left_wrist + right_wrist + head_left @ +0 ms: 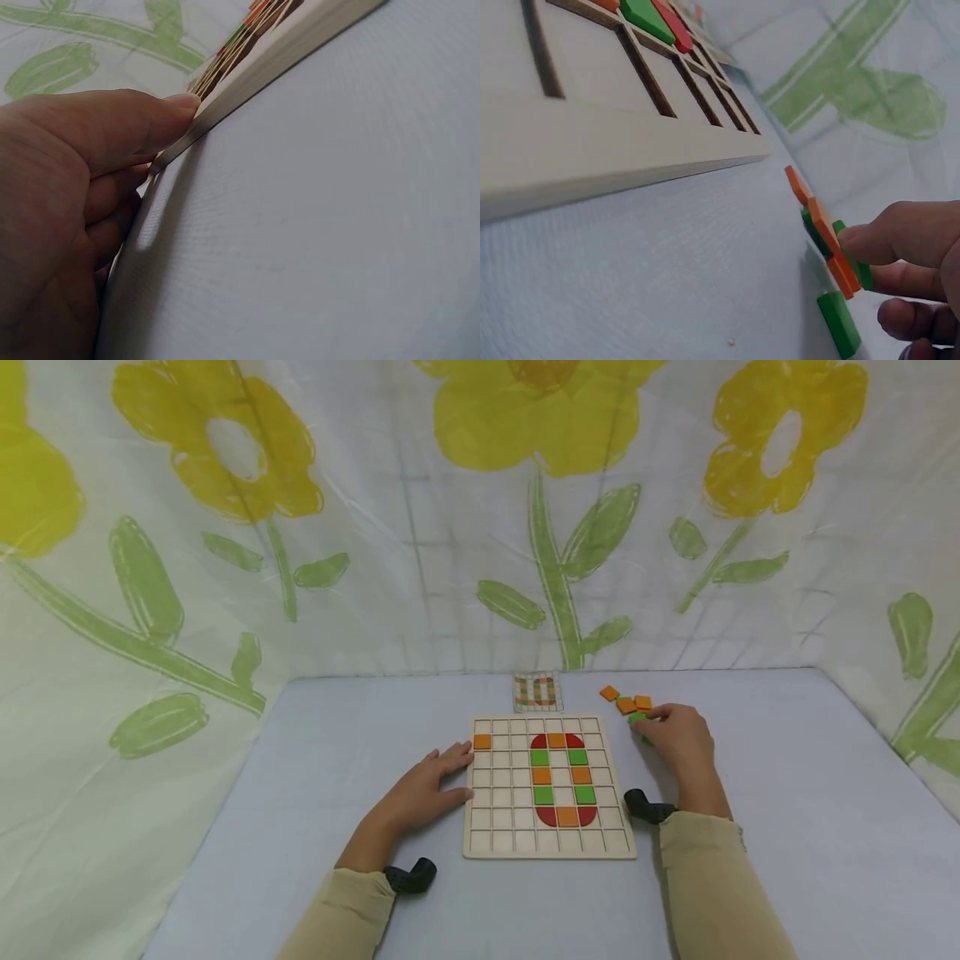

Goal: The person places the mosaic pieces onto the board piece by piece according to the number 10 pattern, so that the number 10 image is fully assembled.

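A wooden grid board (pixel 492 841) lies on the table, bearing a ring of red rounded corner tiles and green and orange square tiles. One orange square tile (pixel 482 742) sits at the board's left side, near its back corner. My left hand (pixel 422 791) rests with extended fingers against the left edge; in the left wrist view its thumb (pixel 161 120) touches the board's side. To the right of the board, my right hand (pixel 681 742) pinches a green square tile (pixel 853 253) between thumb and forefinger, over a small group of loose orange and green tiles (pixel 626 705).
A small printed card (pixel 537 692) with a coloured grid pattern lies behind the board. Another loose green tile (pixel 839 324) lies on the table under the right hand. A flower-printed curtain (pixel 360 593) stands along the table's back edge.
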The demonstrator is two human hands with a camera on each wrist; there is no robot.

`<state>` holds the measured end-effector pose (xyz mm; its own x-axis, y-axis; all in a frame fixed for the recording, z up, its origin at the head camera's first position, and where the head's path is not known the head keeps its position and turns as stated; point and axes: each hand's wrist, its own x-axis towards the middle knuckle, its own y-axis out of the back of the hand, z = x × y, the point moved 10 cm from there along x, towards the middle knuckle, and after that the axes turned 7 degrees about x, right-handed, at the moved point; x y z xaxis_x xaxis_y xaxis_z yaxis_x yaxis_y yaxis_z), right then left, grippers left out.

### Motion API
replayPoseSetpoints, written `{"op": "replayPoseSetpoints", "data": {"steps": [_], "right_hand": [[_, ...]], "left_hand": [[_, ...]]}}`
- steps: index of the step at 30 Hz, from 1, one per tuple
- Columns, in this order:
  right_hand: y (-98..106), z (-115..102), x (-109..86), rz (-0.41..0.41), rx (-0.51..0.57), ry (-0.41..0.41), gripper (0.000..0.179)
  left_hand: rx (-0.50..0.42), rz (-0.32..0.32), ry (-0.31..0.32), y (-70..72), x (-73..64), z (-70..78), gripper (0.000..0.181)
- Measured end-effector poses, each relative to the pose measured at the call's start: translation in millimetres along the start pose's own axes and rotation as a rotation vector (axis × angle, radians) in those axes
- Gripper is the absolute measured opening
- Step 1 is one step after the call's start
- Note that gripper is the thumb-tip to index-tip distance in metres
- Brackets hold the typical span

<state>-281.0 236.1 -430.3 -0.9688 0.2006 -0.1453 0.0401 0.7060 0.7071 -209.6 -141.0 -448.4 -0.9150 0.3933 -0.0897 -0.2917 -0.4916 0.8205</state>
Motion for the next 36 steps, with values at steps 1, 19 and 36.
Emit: {"op": "replayPoseSetpoints", "data": {"steps": [1, 19, 36], "right_hand": [[0.4, -1.9, 0.3, -0.001, -0.005, 0.012, 0.047], [-88.6, -120.1, -37.5, -0.301, 0.0, 0.398, 0.034], [-158.0, -158.7, -43.3, -0.418, -0.167, 0.409, 0.03]], "left_hand": [[0.003, 0.001, -0.003, 0.1, 0.1, 0.4, 0.06], [-0.017, 0.004, -0.019, -0.3, 0.9, 0.1, 0.06], [-0.009, -0.006, 0.017, -1.5, 1.6, -2.4, 0.061]]}}
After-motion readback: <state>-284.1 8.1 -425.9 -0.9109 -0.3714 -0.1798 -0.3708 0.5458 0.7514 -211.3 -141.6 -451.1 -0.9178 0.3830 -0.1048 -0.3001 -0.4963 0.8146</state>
